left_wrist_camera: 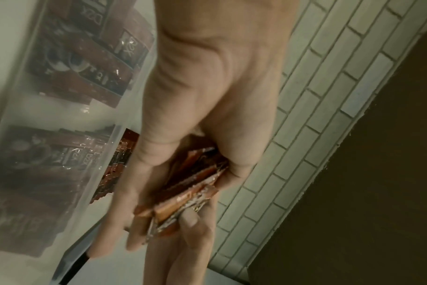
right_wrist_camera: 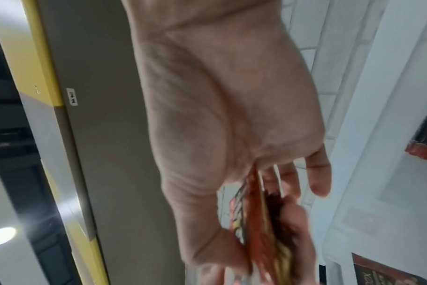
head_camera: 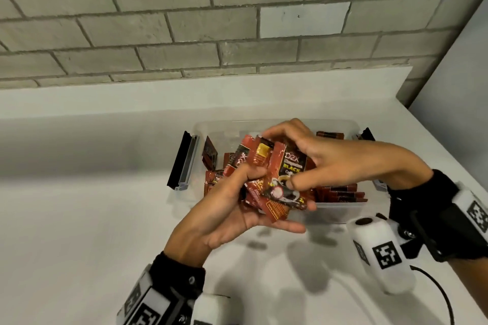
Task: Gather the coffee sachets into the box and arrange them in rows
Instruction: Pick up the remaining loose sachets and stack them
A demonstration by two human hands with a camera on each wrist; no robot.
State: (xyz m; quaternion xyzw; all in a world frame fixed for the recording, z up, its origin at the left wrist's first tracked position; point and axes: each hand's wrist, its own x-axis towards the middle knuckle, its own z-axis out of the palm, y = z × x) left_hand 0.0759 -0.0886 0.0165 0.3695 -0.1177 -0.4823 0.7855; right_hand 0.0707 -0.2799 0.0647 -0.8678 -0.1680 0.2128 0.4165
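Note:
Both hands hold one bunch of red and black coffee sachets [head_camera: 280,179] just above the front of the clear plastic box [head_camera: 340,212]. My left hand [head_camera: 237,208] cups the bunch from below, thumb curled over it. My right hand [head_camera: 311,158] grips it from above, thumb pressed on the front sachet. In the left wrist view the sachets [left_wrist_camera: 190,194] sit fanned between the fingers [left_wrist_camera: 134,202] of my left hand. The right wrist view shows the sachet edges [right_wrist_camera: 254,221] under my right hand [right_wrist_camera: 232,135]. More sachets [head_camera: 340,192] stand in a row at the box's right; loose ones [head_camera: 211,155] lie at its left.
The box stands on a white counter [head_camera: 79,219] against a grey brick wall [head_camera: 184,21]. Black latch clips hang at the box's left end [head_camera: 182,161] and right end [head_camera: 368,134]. A white wall [head_camera: 462,87] closes the right side. A black cable [head_camera: 438,290] runs at lower right.

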